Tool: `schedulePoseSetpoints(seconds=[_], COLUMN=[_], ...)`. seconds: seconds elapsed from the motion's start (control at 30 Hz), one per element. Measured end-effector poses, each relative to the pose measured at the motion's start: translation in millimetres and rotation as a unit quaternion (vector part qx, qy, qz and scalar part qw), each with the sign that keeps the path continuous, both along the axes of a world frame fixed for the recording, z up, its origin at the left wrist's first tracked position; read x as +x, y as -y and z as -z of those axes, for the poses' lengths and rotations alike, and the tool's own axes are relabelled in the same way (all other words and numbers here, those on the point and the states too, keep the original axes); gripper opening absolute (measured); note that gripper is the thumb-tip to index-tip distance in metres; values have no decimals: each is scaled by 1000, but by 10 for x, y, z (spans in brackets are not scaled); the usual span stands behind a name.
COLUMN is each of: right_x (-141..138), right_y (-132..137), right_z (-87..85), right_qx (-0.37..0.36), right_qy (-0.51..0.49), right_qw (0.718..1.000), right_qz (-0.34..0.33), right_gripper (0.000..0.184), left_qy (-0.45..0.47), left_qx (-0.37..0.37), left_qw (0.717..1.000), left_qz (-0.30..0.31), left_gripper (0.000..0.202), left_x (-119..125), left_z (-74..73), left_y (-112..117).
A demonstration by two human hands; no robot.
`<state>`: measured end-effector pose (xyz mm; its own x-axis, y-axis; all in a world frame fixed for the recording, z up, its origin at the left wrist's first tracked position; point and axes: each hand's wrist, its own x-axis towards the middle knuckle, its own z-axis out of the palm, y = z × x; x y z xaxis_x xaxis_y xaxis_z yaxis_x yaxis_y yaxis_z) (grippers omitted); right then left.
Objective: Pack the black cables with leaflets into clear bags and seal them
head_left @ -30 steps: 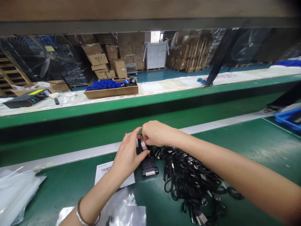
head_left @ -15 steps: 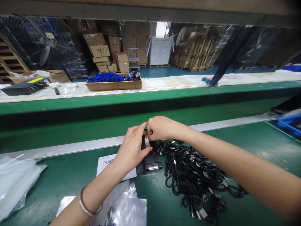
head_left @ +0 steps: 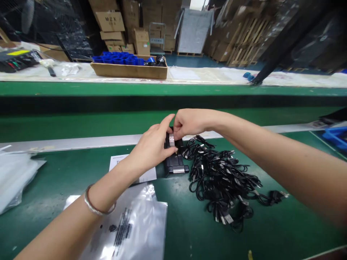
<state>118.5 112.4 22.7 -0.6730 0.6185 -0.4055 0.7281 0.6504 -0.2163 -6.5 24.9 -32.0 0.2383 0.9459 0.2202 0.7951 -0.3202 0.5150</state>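
A black device with a silver bar across its near end lies on the green bench, between my hands. On its far part sits a small pale piece with reddish marks. My left hand curls round the device's far part from the left, thumb on its near side. My right hand is closed, fingertips pressed down at the pale piece; whatever they pinch is hidden. Right of the device is a heap of black cables. Partly under my left forearm are a printed white card and clear plastic bags.
More white plastic bags lie at the left. A cardboard tray of blue rings stands on the raised shelf beyond the bench, beside a black box. A blue bin is at the right, and a dark post slants up from the shelf.
The camera view has tilted down, so the scene sits higher in the picture. Both hands stay at the black device, with little change in their hold.
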Motion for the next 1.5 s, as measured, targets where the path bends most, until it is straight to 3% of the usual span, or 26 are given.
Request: schedulePoseSetpoints(seconds=[0.13, 0.3, 0.67, 1.03, 1.5], right_x=[22, 54, 41, 14, 67], right_y=[-27, -74, -38, 2, -17], right_z=[43, 107, 77, 86, 147], right_qx=[-33, -60, -102, -71, -98], right_qy=[-1, -26, -28, -9, -54], right_qw=[999, 997, 990, 997, 991], right_qz=[-6, 52, 95, 39, 75], right_gripper=[16, 15, 9, 18, 16], left_qy=[12, 30, 83, 61, 35], left_qx=[11, 9, 34, 37, 50], left_qw=[1000, 999, 995, 997, 998], left_qz=[17, 25, 40, 35, 19], left_gripper=[80, 81, 76, 77, 74], left_x=[-41, -75, -101, -125, -77], left_z=[45, 75, 162, 153, 151], left_y=[-32, -40, -37, -33, -23])
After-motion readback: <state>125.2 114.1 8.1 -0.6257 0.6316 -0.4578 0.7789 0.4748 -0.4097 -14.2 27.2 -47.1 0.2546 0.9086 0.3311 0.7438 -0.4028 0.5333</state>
